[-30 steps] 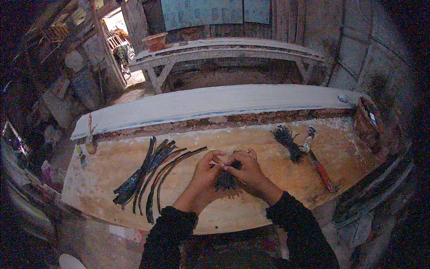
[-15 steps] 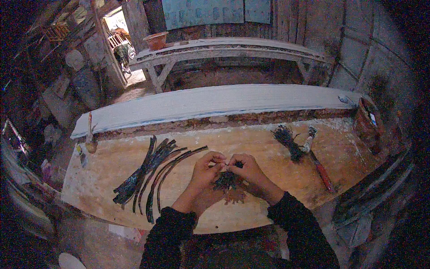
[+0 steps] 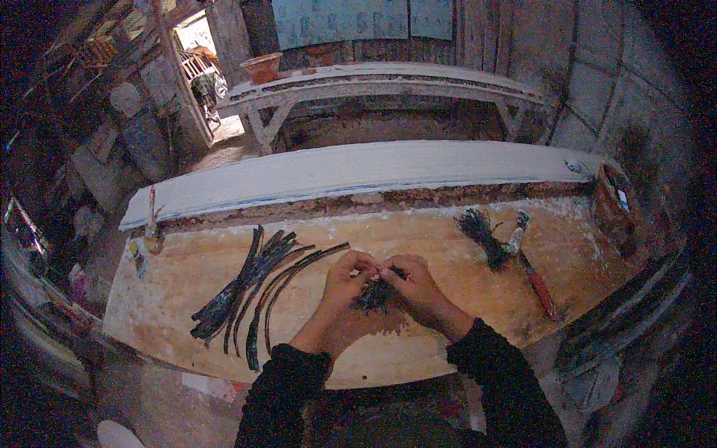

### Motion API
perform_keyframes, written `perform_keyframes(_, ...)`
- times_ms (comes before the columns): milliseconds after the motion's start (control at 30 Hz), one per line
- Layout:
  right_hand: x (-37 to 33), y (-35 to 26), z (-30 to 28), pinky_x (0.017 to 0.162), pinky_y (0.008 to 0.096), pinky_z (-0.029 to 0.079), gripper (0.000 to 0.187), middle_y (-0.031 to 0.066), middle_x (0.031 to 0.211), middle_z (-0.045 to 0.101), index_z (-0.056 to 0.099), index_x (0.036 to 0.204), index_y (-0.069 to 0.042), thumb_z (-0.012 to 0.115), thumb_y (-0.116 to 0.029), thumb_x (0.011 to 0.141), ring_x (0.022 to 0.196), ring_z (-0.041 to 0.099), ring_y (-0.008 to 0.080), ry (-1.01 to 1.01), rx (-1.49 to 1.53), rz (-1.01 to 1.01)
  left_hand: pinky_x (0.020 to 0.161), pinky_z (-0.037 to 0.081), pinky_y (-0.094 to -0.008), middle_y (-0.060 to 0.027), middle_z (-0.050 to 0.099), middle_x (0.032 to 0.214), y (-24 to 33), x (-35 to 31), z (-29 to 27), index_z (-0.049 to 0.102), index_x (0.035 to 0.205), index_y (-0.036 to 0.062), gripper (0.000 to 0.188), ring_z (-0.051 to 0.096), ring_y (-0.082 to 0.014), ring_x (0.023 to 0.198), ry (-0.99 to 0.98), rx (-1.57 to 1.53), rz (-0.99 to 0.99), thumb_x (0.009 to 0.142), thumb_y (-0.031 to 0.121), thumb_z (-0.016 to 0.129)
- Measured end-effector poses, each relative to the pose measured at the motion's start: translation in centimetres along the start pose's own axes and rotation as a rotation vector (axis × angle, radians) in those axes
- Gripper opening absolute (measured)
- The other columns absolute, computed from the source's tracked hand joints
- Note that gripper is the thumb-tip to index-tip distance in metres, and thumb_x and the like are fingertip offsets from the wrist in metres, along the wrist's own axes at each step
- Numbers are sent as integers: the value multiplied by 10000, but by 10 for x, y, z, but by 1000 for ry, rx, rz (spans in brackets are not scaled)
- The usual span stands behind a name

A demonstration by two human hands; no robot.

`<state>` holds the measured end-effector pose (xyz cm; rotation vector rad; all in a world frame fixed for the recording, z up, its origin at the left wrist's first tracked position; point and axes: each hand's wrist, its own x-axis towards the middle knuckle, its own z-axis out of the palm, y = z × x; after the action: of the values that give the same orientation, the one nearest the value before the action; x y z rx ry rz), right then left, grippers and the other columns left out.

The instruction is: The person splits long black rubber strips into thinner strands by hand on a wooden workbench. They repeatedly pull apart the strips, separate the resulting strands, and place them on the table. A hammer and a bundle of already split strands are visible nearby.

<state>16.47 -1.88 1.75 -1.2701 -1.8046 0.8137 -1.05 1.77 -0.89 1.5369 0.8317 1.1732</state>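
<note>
Both hands meet low over the wooden board (image 3: 418,355), the left hand (image 3: 345,278) and right hand (image 3: 412,280) each with the thumb and forefinger closed in a pinch, the other fingers curled. Between and just below them sits the dark bundle (image 3: 371,296) of short strands, gripped near its upper end — probably to keep the strands gathered while the fingertips work there; whether they also pinch a thin tie is too small to tell. The 2 wrists angle inward, which likely steadies the grip from both sides. Left of the hands lie long dark strips (image 3: 243,287), some heaped, others apart, seemingly within easy reach. To the right, another strand bundle (image 3: 482,237) lies beside a red-handled tool (image 3: 536,282), perhaps set there to leave the middle for handwork
</note>
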Motion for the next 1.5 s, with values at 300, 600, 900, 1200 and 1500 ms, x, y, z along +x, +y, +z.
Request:
perform_keyframes(300,5,23,-4,905,399,353,138,51,1000,588,621,838,-113,721,-105,743,979,547,266,14,-129,-246,710,498,-268,-24,598,833,6,-4,4,585,888,37,171,594,-133,796,77,140,-18,788,-101,596)
perform_keyframes(600,0,16,-13,959,455,297,190,42,982,627,664,861,-122,626,-304,823,1037,530,264,-84,-298,-306,680,482,-268,-22,555,787,19,-4,3,509,797,62,201,561,-120,737,144,-77,-50,789,-137,528)
perform_keyframes(900,-1,2,-9,1044,506,170,117,74,1025,548,605,927,-129,619,-192,828,1139,465,272,-20,-258,-214,690,487,-288,-35,600,848,-4,4,-12,565,913,53,132,580,-137,793,57,-57,-79,814,-26,601)
perform_keyframes(1200,30,84,-32,1054,591,143,197,44,1154,559,663,977,-188,640,-225,784,1201,427,284,485,-839,-53,819,483,-376,-95,577,1006,11,9,-46,580,1045,34,264,565,-243,981,348,412,-15,793,-2,649)
perform_keyframes(1500,16,143,-116,976,505,331,236,58,1133,537,676,953,-190,629,-113,734,1144,431,309,852,-1027,132,775,517,-423,-239,624,966,20,-10,-78,614,919,-30,137,619,-368,947,302,872,-202,792,13,585)
